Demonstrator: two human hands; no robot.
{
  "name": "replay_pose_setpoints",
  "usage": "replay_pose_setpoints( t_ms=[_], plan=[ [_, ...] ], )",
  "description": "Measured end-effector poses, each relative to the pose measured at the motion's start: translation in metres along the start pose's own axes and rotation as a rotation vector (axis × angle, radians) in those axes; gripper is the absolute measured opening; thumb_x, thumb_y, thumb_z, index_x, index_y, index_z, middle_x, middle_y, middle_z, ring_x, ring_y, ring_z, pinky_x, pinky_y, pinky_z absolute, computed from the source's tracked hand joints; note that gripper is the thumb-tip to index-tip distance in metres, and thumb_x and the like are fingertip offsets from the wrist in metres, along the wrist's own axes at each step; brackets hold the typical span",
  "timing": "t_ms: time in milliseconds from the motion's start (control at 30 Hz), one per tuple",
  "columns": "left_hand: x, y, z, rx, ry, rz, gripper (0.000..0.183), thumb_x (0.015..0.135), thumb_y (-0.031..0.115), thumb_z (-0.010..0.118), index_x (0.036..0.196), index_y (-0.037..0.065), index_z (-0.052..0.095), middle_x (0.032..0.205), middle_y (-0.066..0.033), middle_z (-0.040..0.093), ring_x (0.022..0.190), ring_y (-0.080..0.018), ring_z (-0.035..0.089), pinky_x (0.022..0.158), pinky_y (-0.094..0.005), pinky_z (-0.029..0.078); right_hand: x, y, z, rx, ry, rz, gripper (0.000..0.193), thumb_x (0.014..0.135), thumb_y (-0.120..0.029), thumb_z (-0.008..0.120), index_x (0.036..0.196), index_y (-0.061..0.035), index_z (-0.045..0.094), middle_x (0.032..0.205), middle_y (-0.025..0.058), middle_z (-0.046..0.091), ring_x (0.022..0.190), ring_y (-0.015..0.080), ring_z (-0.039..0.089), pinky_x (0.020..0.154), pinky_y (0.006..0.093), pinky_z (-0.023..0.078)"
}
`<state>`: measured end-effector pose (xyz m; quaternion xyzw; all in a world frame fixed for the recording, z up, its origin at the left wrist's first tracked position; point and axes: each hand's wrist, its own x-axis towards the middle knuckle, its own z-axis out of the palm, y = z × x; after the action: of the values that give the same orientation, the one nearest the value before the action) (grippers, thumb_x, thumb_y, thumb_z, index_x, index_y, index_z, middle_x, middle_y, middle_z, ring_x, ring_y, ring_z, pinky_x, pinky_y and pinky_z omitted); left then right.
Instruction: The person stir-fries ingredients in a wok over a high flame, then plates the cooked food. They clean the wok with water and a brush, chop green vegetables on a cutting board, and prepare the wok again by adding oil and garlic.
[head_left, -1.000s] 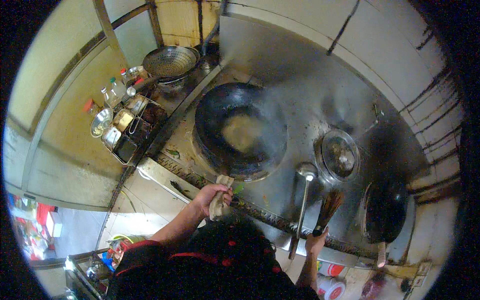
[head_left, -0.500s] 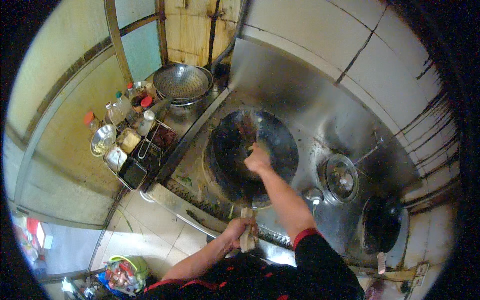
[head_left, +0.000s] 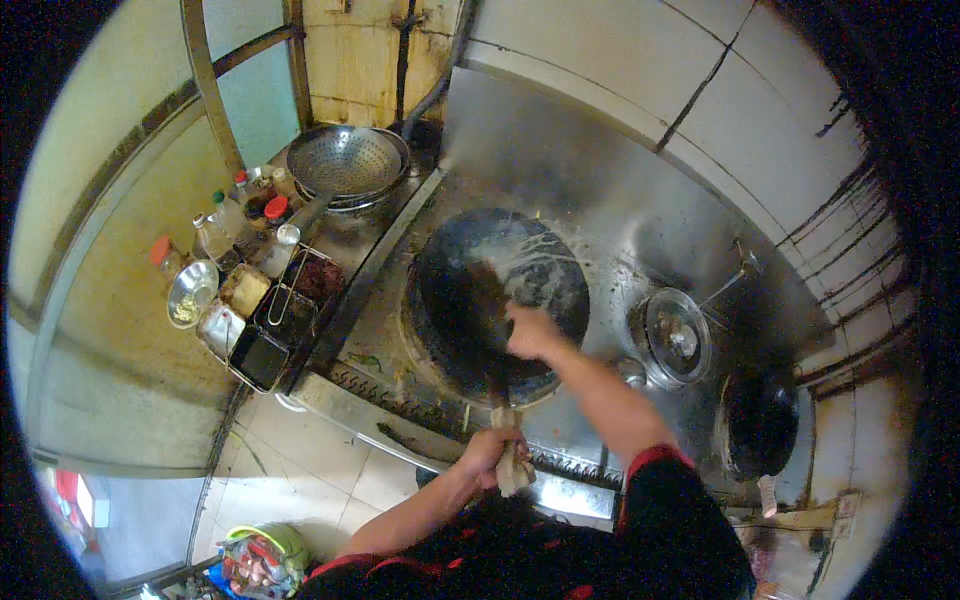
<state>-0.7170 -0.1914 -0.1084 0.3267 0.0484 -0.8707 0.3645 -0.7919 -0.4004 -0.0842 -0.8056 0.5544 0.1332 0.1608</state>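
Observation:
A large black wok (head_left: pixel 450 290) rests on the steel stove, its handle pointing toward me. Pale cloth wraps that handle (head_left: pixel 513 468), and my left hand (head_left: pixel 488 453) is closed around it near the stove's front edge. Over the wok's inside reaches my right hand (head_left: pixel 532 332), fingers curled. Something brown and blurred shows beside those fingers; what they hold is too smeared to name. Whitish, streaky liquid (head_left: pixel 545 265) spreads up the wok's far right wall.
Left of the stove stand seasoning containers (head_left: pixel 258 350), bottles (head_left: pixel 212 238) and a perforated steel strainer (head_left: pixel 345 160). On the right lie a round metal bowl (head_left: pixel 675 338) under a tap (head_left: pixel 745 262) and a second dark wok (head_left: pixel 760 425). A green bin (head_left: pixel 285 545) sits on the floor.
Whitish liquid now streaks the wok's far right wall. My right hand has shifted slightly right and down within the wok; my left hand keeps its hold on the handle. The view has shifted slightly.

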Motion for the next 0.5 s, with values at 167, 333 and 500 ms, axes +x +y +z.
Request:
replay_pose_setpoints(
  t_ms=[167, 333, 500],
  plan=[
    [0.005, 0.001, -0.006, -0.009, 0.002, 0.044, 0.006, 0.083, 0.01, 0.05, 0.084, 0.005, 0.048, 0.065, -0.007, 0.051, 0.059, -0.0205, 0.051, 0.055, -0.0394, 0.047, -0.077, 0.063, 0.015, -0.144, -0.205, -0.2, 0.07, 0.072, -0.006, 0.053, 0.139, -0.0092, 0.032, 0.1, 0.0222, 0.062, 0.091, 0.0366, 0.061, 0.075, 0.0435, 0.05],
    [0.012, -0.001, -0.016, 0.029, 0.059, -0.003, 0.01, 0.086, 0.016, 0.051, 0.084, 0.005, 0.051, 0.065, -0.0046, 0.05, 0.059, -0.0202, 0.052, 0.052, -0.0378, 0.048, 0.005, 0.087, -0.025, -0.403, 0.256, 0.111, 0.065, 0.08, -0.01, 0.054, 0.139, -0.0064, 0.029, 0.098, 0.0202, 0.062, 0.086, 0.0323, 0.063, 0.067, 0.0411, 0.052],
    [0.013, -0.002, -0.02, 0.161, 0.053, 0.053, 0.014, 0.087, 0.019, 0.051, 0.086, 0.005, 0.052, 0.066, -0.0056, 0.052, 0.054, -0.0225, 0.052, 0.053, -0.0393, 0.05, 0.002, 0.014, 0.036, 0.067, -0.035, -0.173, 0.072, 0.079, -0.006, 0.048, 0.144, -0.0117, 0.018, 0.092, 0.0243, 0.061, 0.085, 0.0359, 0.062, 0.07, 0.0465, 0.05]
  ],
)
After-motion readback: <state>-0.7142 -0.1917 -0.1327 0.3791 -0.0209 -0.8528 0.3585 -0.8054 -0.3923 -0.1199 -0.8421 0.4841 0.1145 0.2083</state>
